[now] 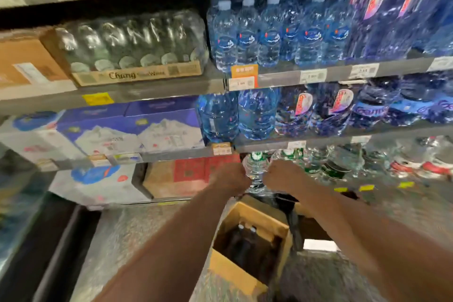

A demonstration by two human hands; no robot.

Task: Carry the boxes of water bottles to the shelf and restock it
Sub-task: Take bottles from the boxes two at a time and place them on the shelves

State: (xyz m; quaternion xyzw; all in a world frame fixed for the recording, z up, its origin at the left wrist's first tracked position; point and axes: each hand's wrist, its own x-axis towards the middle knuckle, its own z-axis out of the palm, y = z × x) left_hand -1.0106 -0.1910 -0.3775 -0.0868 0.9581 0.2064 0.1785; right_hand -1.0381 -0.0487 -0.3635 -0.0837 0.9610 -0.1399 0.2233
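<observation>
Fingers of the left hand (231,176) and right hand (282,175) are clenching around one clear water bottle (256,169) from either side, holding it at the front edge of the low shelf (269,147), above an open cardboard box (252,247) sitting on the floor.

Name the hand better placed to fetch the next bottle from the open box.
Left, probably: the left hand is nearer the box; the right hand, beside the shelf row, can steady the held bottle.
</observation>
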